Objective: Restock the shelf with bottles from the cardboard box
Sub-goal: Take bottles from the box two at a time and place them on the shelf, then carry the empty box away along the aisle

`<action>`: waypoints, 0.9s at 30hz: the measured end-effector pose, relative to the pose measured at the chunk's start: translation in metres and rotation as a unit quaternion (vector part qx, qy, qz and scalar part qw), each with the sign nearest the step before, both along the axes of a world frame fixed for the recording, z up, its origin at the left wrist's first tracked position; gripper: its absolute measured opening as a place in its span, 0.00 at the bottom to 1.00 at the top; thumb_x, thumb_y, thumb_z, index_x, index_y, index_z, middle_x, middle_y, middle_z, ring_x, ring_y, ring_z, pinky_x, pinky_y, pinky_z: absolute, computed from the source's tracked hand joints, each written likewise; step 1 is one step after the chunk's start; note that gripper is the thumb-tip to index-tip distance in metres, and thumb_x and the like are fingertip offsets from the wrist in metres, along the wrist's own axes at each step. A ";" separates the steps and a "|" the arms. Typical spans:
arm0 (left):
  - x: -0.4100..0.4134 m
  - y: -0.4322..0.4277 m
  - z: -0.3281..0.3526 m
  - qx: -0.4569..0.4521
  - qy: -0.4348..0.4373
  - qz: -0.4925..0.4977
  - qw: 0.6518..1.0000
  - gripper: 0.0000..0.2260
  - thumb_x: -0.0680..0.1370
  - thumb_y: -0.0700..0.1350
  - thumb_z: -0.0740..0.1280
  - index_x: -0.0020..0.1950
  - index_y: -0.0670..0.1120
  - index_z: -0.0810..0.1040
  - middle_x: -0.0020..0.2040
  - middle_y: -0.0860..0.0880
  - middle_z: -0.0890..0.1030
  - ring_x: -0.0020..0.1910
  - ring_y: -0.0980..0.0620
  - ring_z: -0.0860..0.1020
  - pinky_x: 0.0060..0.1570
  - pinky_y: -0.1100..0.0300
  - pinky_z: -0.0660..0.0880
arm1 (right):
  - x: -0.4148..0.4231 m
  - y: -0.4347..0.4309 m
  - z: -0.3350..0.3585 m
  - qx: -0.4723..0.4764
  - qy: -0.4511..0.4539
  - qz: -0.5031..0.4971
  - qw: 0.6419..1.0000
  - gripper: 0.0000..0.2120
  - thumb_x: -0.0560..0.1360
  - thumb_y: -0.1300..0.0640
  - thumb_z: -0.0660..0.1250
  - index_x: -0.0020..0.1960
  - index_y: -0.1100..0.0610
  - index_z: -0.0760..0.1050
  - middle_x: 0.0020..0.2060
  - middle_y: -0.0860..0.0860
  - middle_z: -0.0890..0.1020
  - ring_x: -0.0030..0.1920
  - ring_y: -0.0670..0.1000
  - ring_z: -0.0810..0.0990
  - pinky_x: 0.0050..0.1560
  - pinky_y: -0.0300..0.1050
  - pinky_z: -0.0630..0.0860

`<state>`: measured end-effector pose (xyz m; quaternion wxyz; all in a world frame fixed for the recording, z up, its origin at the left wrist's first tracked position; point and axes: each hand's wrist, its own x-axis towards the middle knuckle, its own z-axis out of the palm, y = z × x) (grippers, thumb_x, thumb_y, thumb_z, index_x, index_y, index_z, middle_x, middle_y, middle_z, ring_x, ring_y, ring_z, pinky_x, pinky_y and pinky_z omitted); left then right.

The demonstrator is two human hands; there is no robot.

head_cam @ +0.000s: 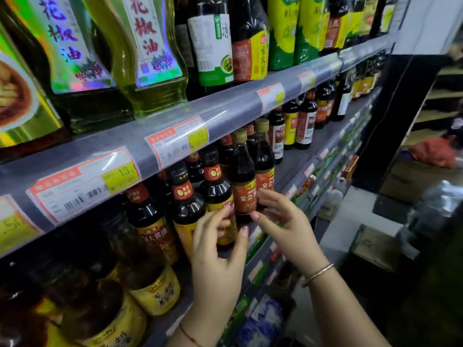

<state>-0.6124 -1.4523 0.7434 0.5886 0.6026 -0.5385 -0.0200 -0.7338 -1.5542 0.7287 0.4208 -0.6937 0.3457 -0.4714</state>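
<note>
Dark sauce bottles stand in rows on the middle shelf (pixel 298 159). My left hand (pixel 215 249) reaches up from below. Its fingers and thumb close around the lower part of a dark bottle with a yellow label (pixel 218 191) at the shelf's front edge. My right hand (pixel 283 221) is just to its right with fingers spread. Its fingertips touch the red label of a gold-capped bottle (pixel 243 176), and a second gold-capped bottle (pixel 264 159) stands behind that one. A cardboard box (pixel 373 244) sits on the floor at the lower right, blurred.
The upper shelf (pixel 225 108) carries large green oil bottles (pixel 147 58) and tall dark bottles, with price tags along its edge. Squat yellow-labelled jars (pixel 155 289) fill the lower left. Lower shelves hold packets, a white jug (pixel 330 201) stands on the floor, and another box (pixel 411 179) is farther right.
</note>
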 end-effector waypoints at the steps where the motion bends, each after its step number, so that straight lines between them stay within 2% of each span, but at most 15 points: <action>1: -0.003 -0.003 -0.003 0.015 -0.003 -0.024 1.000 0.16 0.75 0.50 0.67 0.62 0.55 0.73 0.57 0.62 0.72 0.56 0.61 0.73 0.53 0.73 0.69 | -0.007 0.004 0.000 -0.013 0.011 -0.023 1.000 0.20 0.71 0.52 0.72 0.63 0.44 0.74 0.58 0.42 0.79 0.60 0.38 0.76 0.59 0.35 0.74; 5: -0.021 -0.019 -0.024 0.095 -0.019 -0.130 0.987 0.15 0.75 0.48 0.68 0.61 0.54 0.74 0.55 0.61 0.73 0.55 0.65 0.72 0.53 0.71 0.71 | -0.045 0.023 -0.012 -0.043 0.079 -0.123 0.988 0.15 0.73 0.54 0.71 0.59 0.49 0.77 0.53 0.41 0.80 0.56 0.40 0.78 0.57 0.34 0.74; 8: -0.042 -0.031 -0.053 0.143 -0.051 -0.191 0.970 0.15 0.74 0.48 0.69 0.61 0.52 0.75 0.57 0.56 0.74 0.57 0.60 0.74 0.57 0.67 0.71 | -0.079 0.043 -0.034 -0.047 0.136 -0.204 0.968 0.12 0.73 0.55 0.71 0.56 0.48 0.78 0.49 0.39 0.80 0.52 0.36 0.77 0.53 0.29 0.72; 10: -0.059 -0.038 -0.079 0.174 -0.092 -0.228 0.954 0.15 0.75 0.49 0.68 0.62 0.52 0.75 0.60 0.54 0.74 0.60 0.56 0.73 0.60 0.65 0.68 | -0.103 0.056 -0.056 -0.047 0.193 -0.246 0.949 0.12 0.72 0.57 0.71 0.56 0.51 0.78 0.47 0.42 0.80 0.49 0.38 0.78 0.51 0.29 0.73; 12: -0.077 -0.044 -0.112 0.209 -0.180 -0.250 0.928 0.16 0.76 0.50 0.65 0.63 0.50 0.74 0.60 0.51 0.74 0.60 0.52 0.72 0.60 0.64 0.65 | -0.124 0.071 -0.086 -0.001 0.234 -0.273 0.933 0.12 0.73 0.58 0.71 0.57 0.55 0.79 0.49 0.49 0.81 0.51 0.44 0.79 0.54 0.35 0.74; 15: -0.099 -0.050 -0.167 0.278 -0.286 -0.274 0.875 0.16 0.78 0.51 0.61 0.63 0.48 0.73 0.60 0.48 0.74 0.60 0.47 0.73 0.59 0.54 0.70 | -0.148 0.091 -0.143 0.084 0.301 -0.305 0.900 0.14 0.74 0.57 0.69 0.58 0.58 0.78 0.52 0.55 0.81 0.55 0.52 0.79 0.58 0.43 0.73; 20: -0.117 -0.046 -0.266 0.373 -0.316 -0.317 0.813 0.15 0.78 0.49 0.61 0.63 0.47 0.73 0.60 0.46 0.74 0.59 0.44 0.72 0.58 0.51 0.69 | -0.176 0.122 -0.246 0.229 0.379 -0.307 0.842 0.15 0.76 0.55 0.66 0.61 0.57 0.76 0.56 0.56 0.80 0.57 0.54 0.78 0.59 0.46 0.73; 23: -0.125 -0.048 -0.325 0.391 -0.325 -0.333 0.794 0.14 0.78 0.50 0.61 0.62 0.47 0.73 0.59 0.45 0.75 0.59 0.44 0.73 0.58 0.51 0.70 | -0.192 0.130 -0.303 0.264 0.401 -0.316 0.818 0.14 0.76 0.54 0.65 0.61 0.53 0.76 0.55 0.53 0.80 0.54 0.53 0.79 0.55 0.44 0.74; 27: -0.132 -0.041 -0.407 0.413 -0.338 -0.354 0.768 0.14 0.78 0.50 0.60 0.63 0.49 0.71 0.59 0.47 0.74 0.57 0.46 0.74 0.53 0.53 0.71 | -0.207 0.143 -0.381 0.293 0.418 -0.303 0.805 0.13 0.75 0.56 0.63 0.60 0.53 0.76 0.53 0.55 0.81 0.51 0.55 0.80 0.51 0.47 0.77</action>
